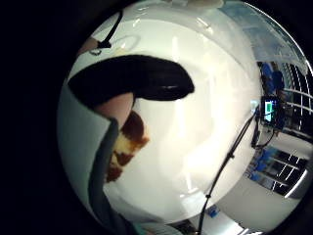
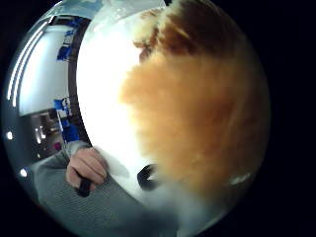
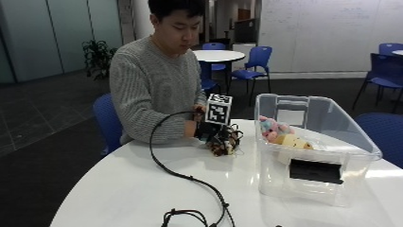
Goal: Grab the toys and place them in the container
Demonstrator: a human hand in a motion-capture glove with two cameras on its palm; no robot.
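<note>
No legible writing. The clear bin (image 3: 315, 156) on the white desk (image 3: 126, 189) holds soft toys (image 3: 280, 134). The right hand (image 3: 211, 130) fingers grasp a brown toy (image 3: 223, 142) to its left.

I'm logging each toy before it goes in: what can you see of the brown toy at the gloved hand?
The brown toy looks plush and fuzzy, patched dark brown and tan-orange with some paler bits. It sits low on the white table, in front of the person and short of the clear plastic container. The right hand is over it, seemingly gripping it, a gloved finger beside it. It fills the thumb-side palm view. Its shape cannot be told.
</note>
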